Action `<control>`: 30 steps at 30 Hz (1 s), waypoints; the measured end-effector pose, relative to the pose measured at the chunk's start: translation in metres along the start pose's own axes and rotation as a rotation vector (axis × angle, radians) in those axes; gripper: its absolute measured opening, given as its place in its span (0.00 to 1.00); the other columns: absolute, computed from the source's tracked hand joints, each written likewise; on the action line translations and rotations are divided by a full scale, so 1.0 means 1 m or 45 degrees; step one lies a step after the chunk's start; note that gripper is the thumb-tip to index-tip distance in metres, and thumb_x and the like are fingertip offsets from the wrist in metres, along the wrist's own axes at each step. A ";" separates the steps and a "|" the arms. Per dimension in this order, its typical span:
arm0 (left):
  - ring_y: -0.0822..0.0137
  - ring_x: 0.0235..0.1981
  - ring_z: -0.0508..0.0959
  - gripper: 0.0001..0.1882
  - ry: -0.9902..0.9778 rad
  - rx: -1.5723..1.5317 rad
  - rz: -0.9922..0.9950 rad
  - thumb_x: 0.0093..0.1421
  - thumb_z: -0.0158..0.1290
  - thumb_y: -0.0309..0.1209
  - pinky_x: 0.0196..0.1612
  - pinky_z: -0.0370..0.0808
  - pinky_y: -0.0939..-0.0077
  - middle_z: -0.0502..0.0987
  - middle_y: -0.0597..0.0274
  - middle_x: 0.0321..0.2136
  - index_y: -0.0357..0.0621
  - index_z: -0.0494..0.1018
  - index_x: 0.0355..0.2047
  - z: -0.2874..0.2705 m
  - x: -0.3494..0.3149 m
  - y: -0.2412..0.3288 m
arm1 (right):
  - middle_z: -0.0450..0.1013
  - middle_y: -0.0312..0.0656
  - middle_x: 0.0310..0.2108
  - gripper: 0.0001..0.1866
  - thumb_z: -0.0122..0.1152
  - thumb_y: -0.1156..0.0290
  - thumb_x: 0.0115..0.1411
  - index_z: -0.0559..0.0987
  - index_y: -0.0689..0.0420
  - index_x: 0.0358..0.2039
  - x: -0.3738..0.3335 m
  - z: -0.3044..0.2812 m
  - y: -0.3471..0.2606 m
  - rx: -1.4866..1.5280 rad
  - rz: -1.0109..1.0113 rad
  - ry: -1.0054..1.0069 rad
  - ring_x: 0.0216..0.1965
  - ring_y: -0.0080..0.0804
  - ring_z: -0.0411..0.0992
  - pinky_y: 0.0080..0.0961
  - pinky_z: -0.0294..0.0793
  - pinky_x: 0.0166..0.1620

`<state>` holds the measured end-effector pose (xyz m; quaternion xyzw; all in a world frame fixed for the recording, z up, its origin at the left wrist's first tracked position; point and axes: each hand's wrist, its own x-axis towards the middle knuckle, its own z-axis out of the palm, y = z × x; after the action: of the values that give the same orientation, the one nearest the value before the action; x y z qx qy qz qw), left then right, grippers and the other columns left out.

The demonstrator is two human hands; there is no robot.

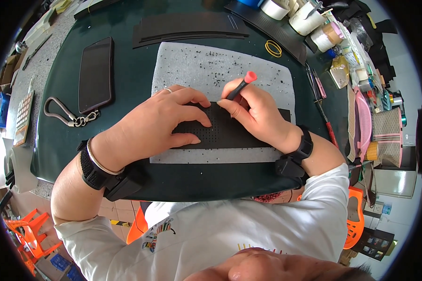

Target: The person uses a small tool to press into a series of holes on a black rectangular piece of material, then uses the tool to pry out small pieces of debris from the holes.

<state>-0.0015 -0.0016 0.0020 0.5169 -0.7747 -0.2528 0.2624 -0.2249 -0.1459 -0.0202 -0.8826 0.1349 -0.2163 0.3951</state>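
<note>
Someone's head [255,269] fronts a white shirt [206,229], left hand [166,117] half-spread on a black perforated sheet [237,133], right hand [258,110] closed around a red-ended tool [241,87].

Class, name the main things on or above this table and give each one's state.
Left hand: fingers apart, partly curled
Right hand: closed, gripping
Red-capped hand tool: held, tilted
Black sheet: flat, partly perforated
White mat: flat, partly covered
Smartphone: flat, screen dark
Dark sheets: stacked, flat
</note>
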 end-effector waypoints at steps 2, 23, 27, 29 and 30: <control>0.53 0.59 0.73 0.19 0.006 0.014 0.000 0.52 0.69 0.27 0.63 0.71 0.60 0.75 0.62 0.57 0.49 0.82 0.45 0.000 0.000 0.000 | 0.73 0.34 0.34 0.05 0.62 0.75 0.70 0.75 0.58 0.43 0.000 -0.001 0.000 -0.029 0.004 -0.007 0.29 0.19 0.74 0.18 0.73 0.34; 0.54 0.57 0.74 0.15 0.022 0.043 0.041 0.55 0.68 0.30 0.61 0.73 0.60 0.75 0.64 0.55 0.50 0.82 0.44 0.001 0.000 -0.002 | 0.77 0.36 0.37 0.05 0.59 0.74 0.72 0.76 0.60 0.46 0.000 -0.011 -0.002 0.152 0.124 -0.118 0.31 0.20 0.76 0.17 0.74 0.37; 0.53 0.58 0.74 0.16 0.040 0.074 0.047 0.54 0.68 0.29 0.61 0.73 0.59 0.75 0.64 0.55 0.51 0.82 0.44 0.002 -0.001 0.000 | 0.77 0.36 0.37 0.05 0.60 0.73 0.72 0.76 0.60 0.45 -0.001 -0.011 0.000 0.303 0.239 -0.052 0.31 0.19 0.76 0.17 0.74 0.36; 0.53 0.58 0.73 0.16 0.027 0.072 0.056 0.54 0.68 0.28 0.62 0.72 0.58 0.75 0.63 0.56 0.50 0.81 0.44 0.001 -0.001 0.000 | 0.76 0.36 0.36 0.05 0.61 0.73 0.71 0.76 0.59 0.45 -0.002 -0.009 0.000 0.267 0.207 -0.060 0.30 0.19 0.76 0.17 0.74 0.36; 0.53 0.59 0.73 0.16 0.018 0.072 0.072 0.54 0.67 0.27 0.63 0.71 0.58 0.75 0.62 0.56 0.49 0.81 0.45 0.001 -0.002 0.001 | 0.76 0.36 0.36 0.05 0.61 0.73 0.71 0.76 0.59 0.44 -0.002 -0.008 -0.001 0.223 0.174 -0.066 0.30 0.19 0.76 0.17 0.74 0.36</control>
<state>-0.0025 0.0003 0.0012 0.5037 -0.7940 -0.2195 0.2603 -0.2304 -0.1492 -0.0156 -0.8386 0.1652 -0.1770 0.4879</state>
